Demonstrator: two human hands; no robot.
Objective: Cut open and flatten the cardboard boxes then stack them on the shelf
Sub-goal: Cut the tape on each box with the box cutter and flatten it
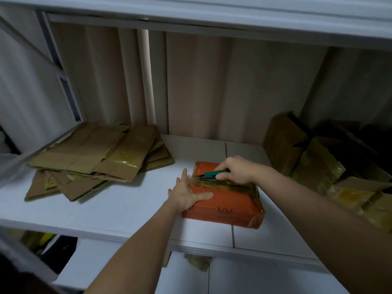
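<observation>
Tape-wrapped orange box (pixel 224 198) lies flat on the white shelf (pixel 127 204), right of a pile of flattened cardboard (pixel 99 158). The left hand (pixel 188 194) presses it with straight fingers, while the right hand (pixel 237 169) grips a green box cutter (pixel 214 174) against the tape; sealed boxes (pixel 307 158) sit at the far right.

beige corrugated back wall (pixel 212 81), white board (pixel 212 9) overhead, dim clutter (pixel 36 240) below

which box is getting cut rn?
The orange box mid-shelf: left hand presses it, right hand runs the green cutter along its tape. The brown boxes at right sit untouched.
</observation>
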